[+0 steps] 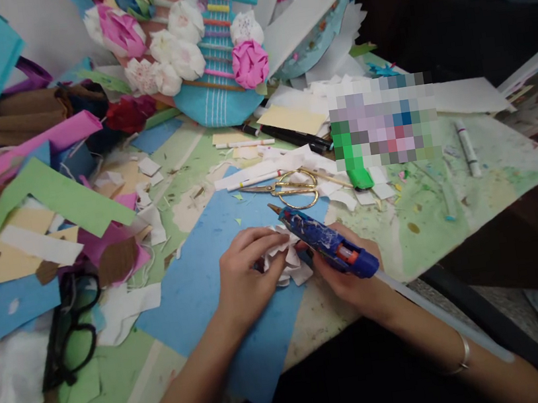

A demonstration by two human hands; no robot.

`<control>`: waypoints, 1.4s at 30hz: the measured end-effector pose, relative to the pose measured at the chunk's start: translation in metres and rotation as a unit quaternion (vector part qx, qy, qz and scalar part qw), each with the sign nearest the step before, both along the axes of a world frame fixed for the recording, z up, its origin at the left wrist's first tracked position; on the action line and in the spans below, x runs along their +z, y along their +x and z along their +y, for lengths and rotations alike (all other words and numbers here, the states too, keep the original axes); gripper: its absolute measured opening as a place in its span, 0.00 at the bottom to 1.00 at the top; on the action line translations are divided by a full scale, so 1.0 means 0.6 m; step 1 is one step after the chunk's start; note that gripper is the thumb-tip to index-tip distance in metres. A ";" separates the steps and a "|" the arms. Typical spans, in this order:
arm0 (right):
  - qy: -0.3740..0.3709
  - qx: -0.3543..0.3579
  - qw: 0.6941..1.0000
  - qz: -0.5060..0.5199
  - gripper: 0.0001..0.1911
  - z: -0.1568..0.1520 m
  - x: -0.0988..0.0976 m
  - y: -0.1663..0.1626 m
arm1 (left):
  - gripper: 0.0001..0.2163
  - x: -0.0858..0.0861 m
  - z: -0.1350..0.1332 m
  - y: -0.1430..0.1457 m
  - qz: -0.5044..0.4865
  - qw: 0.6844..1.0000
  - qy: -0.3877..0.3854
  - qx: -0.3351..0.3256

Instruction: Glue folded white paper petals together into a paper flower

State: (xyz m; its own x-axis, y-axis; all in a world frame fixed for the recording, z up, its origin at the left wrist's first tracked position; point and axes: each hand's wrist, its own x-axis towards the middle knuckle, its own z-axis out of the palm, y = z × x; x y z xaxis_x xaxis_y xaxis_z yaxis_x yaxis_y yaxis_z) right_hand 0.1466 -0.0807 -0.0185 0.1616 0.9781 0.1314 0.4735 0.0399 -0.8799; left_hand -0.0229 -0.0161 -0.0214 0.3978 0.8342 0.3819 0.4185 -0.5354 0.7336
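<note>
My right hand (352, 276) is wrapped round a blue hot glue gun (327, 237), with a long pale glue stick (428, 302) trailing from its back end. The gun's nozzle points up and to the left, past my left hand. Curled over a crumpled white paper piece (291, 265), my left hand (250, 264) grips it with fingers and thumb; part of the paper is hidden under the fingers. Both hands are close together above a blue paper sheet (191, 286). Just beyond them lie gold-handled scissors (292, 188).
Paper scraps, including a green strip (48, 199), pile up on the left near black-framed glasses (74, 329). Behind stands a blue paper piece with paper flowers (185, 50). A green glue bottle (357, 166) and a white marker (466, 148) lie to the right.
</note>
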 end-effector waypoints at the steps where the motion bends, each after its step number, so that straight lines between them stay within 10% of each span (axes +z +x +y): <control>1: 0.001 -0.002 1.000 0.002 0.05 0.000 0.001 0.001 | 0.07 0.000 0.001 -0.001 0.001 1.000 0.013 -0.005; 21: 0.018 0.019 0.998 0.048 0.09 0.003 -0.015 0.006 | 0.09 0.011 0.015 -0.028 0.085 0.967 0.185 -0.156; 32: 0.065 0.015 0.997 0.041 0.01 -0.011 0.009 0.020 | 0.07 0.013 0.013 -0.029 0.060 0.975 0.182 -0.114; 42: -0.065 0.054 0.996 0.008 0.13 -0.058 0.020 0.045 | 0.09 0.016 0.012 -0.023 0.031 0.988 0.128 -0.075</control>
